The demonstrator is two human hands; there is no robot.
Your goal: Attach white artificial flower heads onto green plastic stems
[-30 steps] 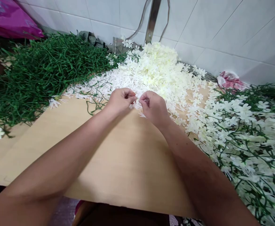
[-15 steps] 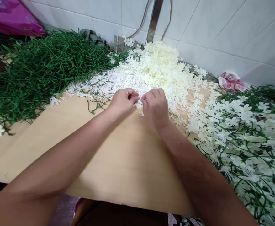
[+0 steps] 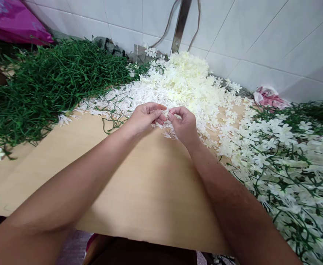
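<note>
My left hand (image 3: 147, 117) is over the edge of a heap of thin white stamens (image 3: 128, 96). Its index finger is stretched out and the other fingers are loosely apart, with nothing visible held. Close beside it, almost touching, my right hand (image 3: 185, 125) pinches thumb and forefinger together. Whatever is in that pinch is too small and pale to make out against the white pieces. Behind both hands rises a pile of loose cream-white flower heads (image 3: 190, 75).
Green plastic stems (image 3: 67, 70) are heaped on the left. Finished-looking white flowers on stems (image 3: 288, 162) fill the right side. Cardboard (image 3: 139, 184) covers the work surface. A tiled wall (image 3: 246, 33), a metal post (image 3: 181, 25) and a pink bag (image 3: 14, 22) stand behind.
The left hand's fingers have loosened from a pinch and spread. My right hand has turned slightly, its thumb and forefinger still pinched close to the left fingertips.
</note>
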